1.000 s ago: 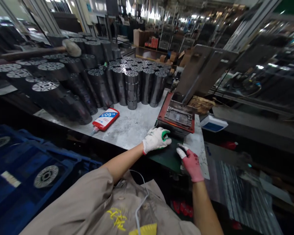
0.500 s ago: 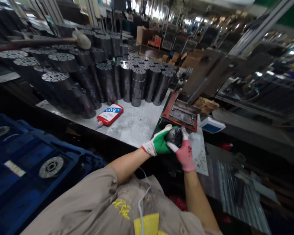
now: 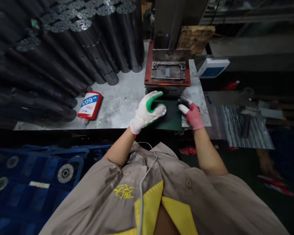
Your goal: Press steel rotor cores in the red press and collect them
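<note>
My left hand [image 3: 149,109], in a white glove with a green palm, is curved over a dark green mat [image 3: 172,116], thumb and fingers apart. By its thumb shows the shiny rim of a small round metal piece [image 3: 164,112], mostly hidden; whether they touch I cannot tell. Across a gap, my right hand [image 3: 191,112], in a pink glove with whitish and dark fingertips, hovers at the mat's right side. Its fingers are slightly bent and apart, with nothing visible in them. Just beyond both hands stands a red-edged metal fixture [image 3: 168,70] with a steel plate.
A red bottle [image 3: 89,106] marked 603 lies on the grey tabletop [image 3: 117,101]. Tall stacks of dark slotted cylinders [image 3: 98,49] fill the back left. Blue crates [image 3: 36,195] stand low at left. A white-and-blue box [image 3: 213,68] sits right of the fixture.
My hands, earlier together around a dark round piece, have come apart. My right hand has moved away to the right, and my view has turned down toward the fixture.
</note>
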`<state>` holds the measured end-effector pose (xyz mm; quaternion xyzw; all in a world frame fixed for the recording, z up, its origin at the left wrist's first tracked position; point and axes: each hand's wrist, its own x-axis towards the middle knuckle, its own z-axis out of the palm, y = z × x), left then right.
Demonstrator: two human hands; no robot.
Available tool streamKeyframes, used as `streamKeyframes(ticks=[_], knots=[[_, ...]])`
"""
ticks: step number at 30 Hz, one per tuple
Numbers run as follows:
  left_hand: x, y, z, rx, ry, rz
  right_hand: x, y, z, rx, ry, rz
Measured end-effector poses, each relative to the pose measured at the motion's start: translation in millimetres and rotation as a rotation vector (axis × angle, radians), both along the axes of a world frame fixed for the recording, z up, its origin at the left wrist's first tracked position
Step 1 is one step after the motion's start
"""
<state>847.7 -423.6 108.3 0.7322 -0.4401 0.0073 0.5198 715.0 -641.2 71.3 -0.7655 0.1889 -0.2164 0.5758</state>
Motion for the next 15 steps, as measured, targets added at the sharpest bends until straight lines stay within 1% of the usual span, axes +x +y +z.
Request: streamKeyframes(ticks=[1,2,4,5,7,8,12,13,14,15], knots=[[-4,-6,-3.3,0.118,-0.08,-0.039,-2,0,-3.3,0.017,-0.032,-0.057],[-8,-12,-7.2,0.233,-0.149,-0.057,-3,0,-6.0,0.007,-0.05,-0.084],[-12,-21,-14.4,0.398,-0.239,-0.049,-3,5,-9.2,-0.075,-0.047,-0.073],[-12,-23,-16.1,0.434,-0.261,-0.04,-2,7,-9.6,-0.123,-0.037,-0.052],[-10,-23,-12.5,0.434,-0.269,-0.034,-1,10,-8.5,-0.189,-0.03,-0.029],[-7,-22,-6.6,0.412,-0.27,-0.028,-1,10,-7.6,-0.205,-0.033,-0.024],[-2,-13,29.0,0.266,-0.358,0.028,-4,10,-5.3,-0.25,-0.034,-0.024],[-2,-13,34.3,0.245,-0.391,0.039,-4,10,-5.3,-0.263,-0.026,-0.025],[-2,-14,35.6,0.242,-0.416,0.04,-5,10,-5.5,-0.272,-0.016,-0.026],[-2,-16,32.5,0.255,-0.431,0.029,-5,10,-5.7,-0.279,-0.009,-0.028]])
